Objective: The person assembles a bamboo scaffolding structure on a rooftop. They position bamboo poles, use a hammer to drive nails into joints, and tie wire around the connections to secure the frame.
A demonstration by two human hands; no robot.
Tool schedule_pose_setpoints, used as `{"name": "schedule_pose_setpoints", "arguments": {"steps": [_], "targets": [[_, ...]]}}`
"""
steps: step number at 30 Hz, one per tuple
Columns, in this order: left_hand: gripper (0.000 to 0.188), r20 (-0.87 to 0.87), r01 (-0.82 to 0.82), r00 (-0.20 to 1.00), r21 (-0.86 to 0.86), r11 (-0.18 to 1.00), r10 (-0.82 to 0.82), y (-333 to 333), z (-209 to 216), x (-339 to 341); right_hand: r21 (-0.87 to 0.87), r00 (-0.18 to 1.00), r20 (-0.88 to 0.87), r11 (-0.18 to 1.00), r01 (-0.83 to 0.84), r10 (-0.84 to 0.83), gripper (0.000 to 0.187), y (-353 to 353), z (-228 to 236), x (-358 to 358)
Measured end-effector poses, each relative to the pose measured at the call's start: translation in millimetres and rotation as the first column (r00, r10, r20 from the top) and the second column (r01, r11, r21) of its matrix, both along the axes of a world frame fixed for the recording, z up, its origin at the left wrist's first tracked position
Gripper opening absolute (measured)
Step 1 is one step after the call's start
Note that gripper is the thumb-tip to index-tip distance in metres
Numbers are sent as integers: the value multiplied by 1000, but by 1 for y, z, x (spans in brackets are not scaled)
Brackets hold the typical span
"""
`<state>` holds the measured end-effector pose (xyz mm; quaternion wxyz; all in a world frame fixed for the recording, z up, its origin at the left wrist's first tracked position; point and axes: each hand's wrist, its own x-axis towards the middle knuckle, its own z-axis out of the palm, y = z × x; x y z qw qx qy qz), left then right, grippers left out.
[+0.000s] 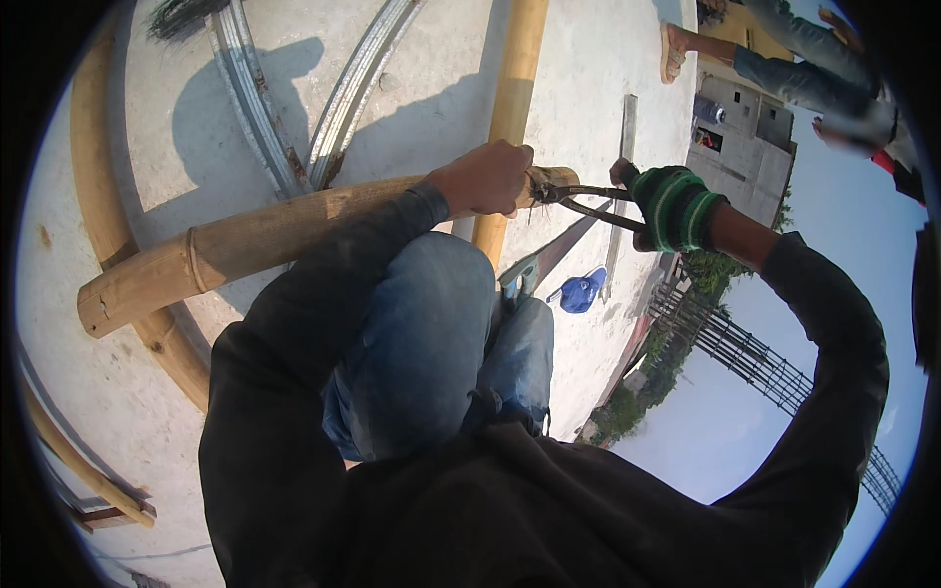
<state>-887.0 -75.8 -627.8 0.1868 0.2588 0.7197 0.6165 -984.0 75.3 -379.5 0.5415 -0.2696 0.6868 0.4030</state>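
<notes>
A thick bamboo pole [245, 240] lies crosswise in front of my knees, over another bamboo pole [515, 78] that runs away from me. My left hand [485, 178] is bare and closed round the first pole near its right end, beside the crossing. In the green-striped glove, my right hand [676, 209] grips the handles of metal pincers [554, 194]. Their handles are spread apart, and the jaws touch dark wire [537, 184] at the pole's end. Whether my left fingers also hold wire is hidden.
A third bamboo pole [98, 176] passes under the left end. Beyond lie metal channels [363, 78]. A blue cap [583, 291] and a flat bar [627, 147] rest on the pale floor [421, 137]. Someone's leg [804, 78] shows at upper right; a rebar cage [735, 343] stands out right.
</notes>
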Motion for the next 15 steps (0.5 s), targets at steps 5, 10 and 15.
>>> {"name": "schedule_pose_setpoints", "arguments": {"steps": [5,10,15], "targets": [[54,108,15,994,-42,999,-10,0,4,0,-337,636,-389,540,-771,666,54,20,1,27],[59,73,-7,997,-108,994,15,-4,7,2,-315,797,-182,733,-602,576,38,12,-19,-14],[64,86,-11,996,-94,996,20,-2,1,4,-314,698,-55,651,-691,714,18,1,-47,-68]]}}
